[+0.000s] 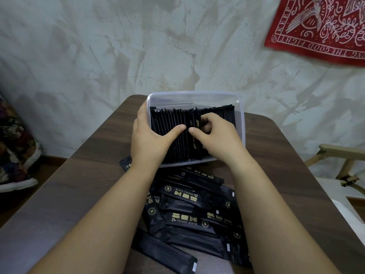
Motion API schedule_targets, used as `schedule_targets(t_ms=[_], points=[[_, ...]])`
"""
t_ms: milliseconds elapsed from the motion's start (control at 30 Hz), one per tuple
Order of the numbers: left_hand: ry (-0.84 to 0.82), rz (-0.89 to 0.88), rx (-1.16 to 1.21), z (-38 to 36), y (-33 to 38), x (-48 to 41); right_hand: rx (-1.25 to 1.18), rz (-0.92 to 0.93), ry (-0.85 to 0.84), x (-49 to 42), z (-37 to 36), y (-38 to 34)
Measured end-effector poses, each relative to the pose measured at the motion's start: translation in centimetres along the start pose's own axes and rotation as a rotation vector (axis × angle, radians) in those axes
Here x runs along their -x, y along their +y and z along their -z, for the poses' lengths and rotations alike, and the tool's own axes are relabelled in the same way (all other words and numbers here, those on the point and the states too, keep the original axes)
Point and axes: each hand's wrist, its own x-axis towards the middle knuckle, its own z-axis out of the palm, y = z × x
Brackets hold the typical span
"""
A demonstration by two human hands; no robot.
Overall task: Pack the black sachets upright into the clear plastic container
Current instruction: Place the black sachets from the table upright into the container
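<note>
Your left hand (pixel 152 139) grips clear plastic container (pixel 197 93) by left wall, thumb bracing packed row (pixel 169 123). Right hand (pixel 215 135) pinches black coffee sachet (pixel 196 123) mid-row. Sachets likely light, floppy, slick: pinch near top seam. Loose pile (pixel 193 210) on table (pixel 79 184), near you.

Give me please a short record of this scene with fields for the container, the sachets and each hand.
container: clear plastic, on the far part of the table
packed sachets: black, upright in a row inside the container
left hand: grips the container's left wall, thumb on the packed sachets
right hand: pinches a sachet in the row
loose sachets: flat pile on the table, nearer the person
</note>
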Motion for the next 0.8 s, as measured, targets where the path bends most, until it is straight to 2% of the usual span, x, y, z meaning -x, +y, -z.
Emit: schedule_targets(t_ms=[167,367,533,800], points=[[-0.002,-0.009,0.016,-0.08,-0.19,-0.04,-0.117,-0.053,-0.043,0.04,0.53,0.04],[0.001,-0.004,0.001,-0.02,-0.21,-0.04,-0.165,-0.036,0.052,-0.09,0.24,0.49],[0.0,-0.012,-0.005,-0.06,-0.31,-0.15,-0.276,-0.054,-0.065,-0.11,0.0,0.23],[0.006,-0.013,-0.007,-0.13,-0.57,-0.34,-0.227,-0.087,-0.124,0.0,0.09,0.3]])
